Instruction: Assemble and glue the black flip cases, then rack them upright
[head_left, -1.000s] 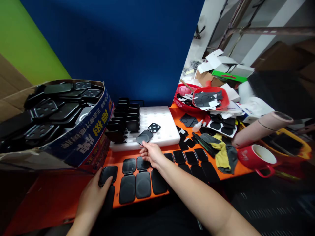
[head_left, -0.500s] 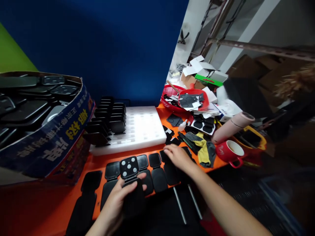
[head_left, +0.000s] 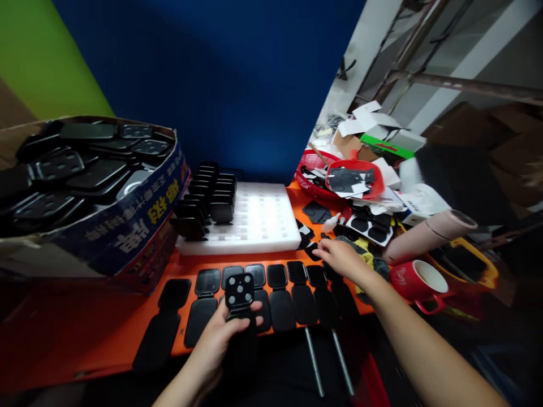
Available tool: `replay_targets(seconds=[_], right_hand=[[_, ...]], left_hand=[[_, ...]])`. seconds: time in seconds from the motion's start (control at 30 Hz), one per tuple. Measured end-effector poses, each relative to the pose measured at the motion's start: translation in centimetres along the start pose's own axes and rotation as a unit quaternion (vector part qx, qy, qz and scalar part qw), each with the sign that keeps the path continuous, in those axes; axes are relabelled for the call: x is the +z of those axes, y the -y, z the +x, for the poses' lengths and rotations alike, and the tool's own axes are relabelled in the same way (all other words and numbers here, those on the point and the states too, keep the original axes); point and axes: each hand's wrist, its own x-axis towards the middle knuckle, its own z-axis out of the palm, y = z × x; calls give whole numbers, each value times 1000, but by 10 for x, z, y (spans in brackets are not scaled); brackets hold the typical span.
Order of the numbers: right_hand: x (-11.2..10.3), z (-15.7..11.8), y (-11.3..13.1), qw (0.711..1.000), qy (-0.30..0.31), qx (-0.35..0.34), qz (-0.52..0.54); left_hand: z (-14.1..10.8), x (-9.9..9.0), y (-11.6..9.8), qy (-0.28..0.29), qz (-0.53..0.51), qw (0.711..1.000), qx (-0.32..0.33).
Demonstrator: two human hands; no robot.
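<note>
My left hand [head_left: 218, 333] grips an opened black hinged case, its lower half dark and partly hidden by my fingers. The upright upper flap [head_left: 240, 290] carries several round grey dots. Further right, my right hand [head_left: 341, 257] is over the orange table with fingertips pinched together, touching or beside a thin black piece [head_left: 313, 250]; whether they hold it is hard to make out. Between and around the hands lies a row of similar opened black cases [head_left: 282, 310], laid flat along the table's front edge.
On the left stands a blue printed carton [head_left: 148, 212] full of black cases. A white foam block [head_left: 263, 217] holds several upright black cases. Toward the right are a red basket [head_left: 316, 161], a pink bottle [head_left: 428, 234], a red mug [head_left: 418, 282] and a yellow-grey glove [head_left: 365, 254].
My right hand has moved right, from the row of cases to the small black pieces. The left hand still holds the dotted case. The view has shifted, so the scene sits further right.
</note>
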Motion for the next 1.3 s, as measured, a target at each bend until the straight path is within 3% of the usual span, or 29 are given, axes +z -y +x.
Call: replay_targets(seconds=[0.07, 0.13, 0.27, 0.33, 0.63, 0.93, 1.17, 1.3], right_hand=[[7, -21, 20, 979, -11, 19, 201], [24, -42, 49, 919, 34, 33, 392], [64, -62, 106, 806, 74, 78, 582], [77, -63, 121, 782, 88, 94, 610], [93, -62, 128, 858, 53, 72, 505], [97, -63, 129, 861, 41, 70, 502], [98, -62, 129, 855, 47, 86, 510], [97, -62, 132, 860, 21, 92, 502]], left_hand=[[3, 2, 3, 20, -6, 1000, 0], [6, 6, 6, 35, -12, 999, 9], [6, 16, 11, 36, 5, 999, 28], [3, 18, 12, 29, 17, 999, 41], [1, 13, 16, 23, 67, 995, 72], [1, 12, 14, 18, 77, 995, 68], [2, 15, 20, -22, 67, 994, 83], [6, 12, 24, -24, 71, 992, 101]])
